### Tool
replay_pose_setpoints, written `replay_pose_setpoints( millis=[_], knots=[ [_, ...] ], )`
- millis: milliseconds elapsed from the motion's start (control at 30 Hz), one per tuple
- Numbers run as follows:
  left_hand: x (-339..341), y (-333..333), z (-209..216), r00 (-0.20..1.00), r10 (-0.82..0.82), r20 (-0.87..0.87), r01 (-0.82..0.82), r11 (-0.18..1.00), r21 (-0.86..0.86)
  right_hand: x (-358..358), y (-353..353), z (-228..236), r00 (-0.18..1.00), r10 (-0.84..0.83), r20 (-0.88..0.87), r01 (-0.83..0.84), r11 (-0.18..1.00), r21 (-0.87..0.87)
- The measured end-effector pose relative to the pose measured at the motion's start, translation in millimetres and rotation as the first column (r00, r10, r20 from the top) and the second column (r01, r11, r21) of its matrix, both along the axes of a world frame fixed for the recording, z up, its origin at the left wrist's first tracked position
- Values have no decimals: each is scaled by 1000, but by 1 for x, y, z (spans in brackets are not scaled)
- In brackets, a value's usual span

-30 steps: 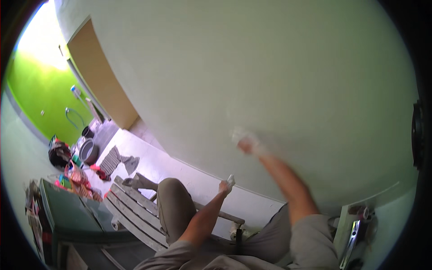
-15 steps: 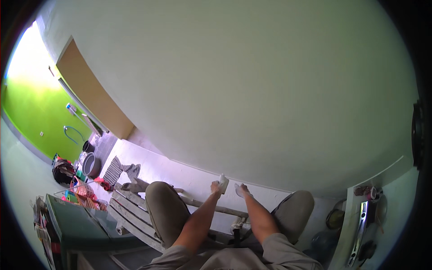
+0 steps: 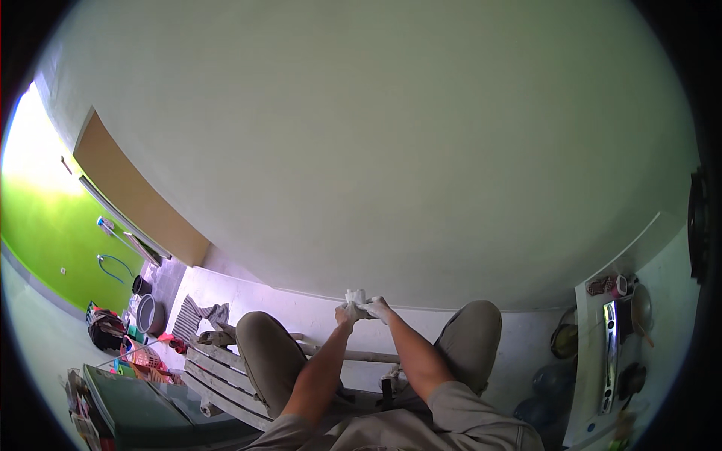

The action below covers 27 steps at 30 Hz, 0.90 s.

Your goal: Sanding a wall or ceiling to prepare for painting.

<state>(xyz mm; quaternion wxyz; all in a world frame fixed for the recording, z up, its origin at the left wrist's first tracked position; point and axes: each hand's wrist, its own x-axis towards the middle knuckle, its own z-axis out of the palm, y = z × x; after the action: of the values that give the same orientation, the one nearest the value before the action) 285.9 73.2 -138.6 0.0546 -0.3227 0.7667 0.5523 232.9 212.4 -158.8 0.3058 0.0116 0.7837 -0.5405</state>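
White wad [image 3: 356, 295], cloth or paper uncertain: one, in front of the pale wall's [image 3: 406, 165] foot. Left hand [image 3: 347, 312]: closed on wad. Right hand [image 3: 377, 307]: beside it, fingers drawn in; grip cannot be told. Handling, as judged: steady with left, work folds evenly with right. Change: hands, apart half a second ago, now together before the wall.

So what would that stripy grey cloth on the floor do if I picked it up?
The striped cloth would likely hang floppy, since it lies spread and rumpled. It looks thin, so it's probably light.
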Motion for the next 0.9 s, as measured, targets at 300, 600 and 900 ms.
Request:
replay_pose_setpoints(
  millis=[300,600,900],
  knots=[
    [-47,-27,20,927,-103,-361,-34,935,-353,8,-26,-2,959,29,-282,73,937,342],
    [-171,43,389,300,-554,-776,-413,658,-630,9,20,-10,941,233,-245,-87,869,488],
    [-214,211,561,-137,-983,-120,-422,168,-891,-1,15,20,931,184,-315,-19,887,462]
  ],
)
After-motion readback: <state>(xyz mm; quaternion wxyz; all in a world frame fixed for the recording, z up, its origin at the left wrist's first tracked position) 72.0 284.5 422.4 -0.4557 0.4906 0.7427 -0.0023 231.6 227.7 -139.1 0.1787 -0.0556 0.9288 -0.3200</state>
